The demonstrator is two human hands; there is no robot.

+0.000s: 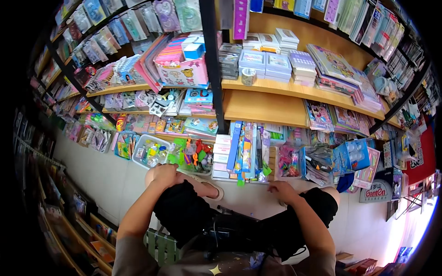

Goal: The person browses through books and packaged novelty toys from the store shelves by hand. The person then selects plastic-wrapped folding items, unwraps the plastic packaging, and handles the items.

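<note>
My left hand [165,175] rests on my left knee with its fingers curled in, and I see nothing held in it. Just beyond it stand a clear plastic bin [137,158] of small packaged items and a bin of colourful toys [199,155]. My right hand [283,192] is by my right thigh, fingers loosely bent and slightly apart, with nothing visible in them. Nearest to that hand are a row of upright blue boxes [236,149], a stack of white boxes [222,152] and a bin of pink packaged items [289,163].
Wooden shelves [264,108] hold notebooks, boxed goods and a roll of tape [248,77]. A black post [214,69] divides them. At right are a blue box [352,155] and a Ganten carton [376,187]. More shelving [69,230] stands at left, and I sit on a green slatted seat [161,246].
</note>
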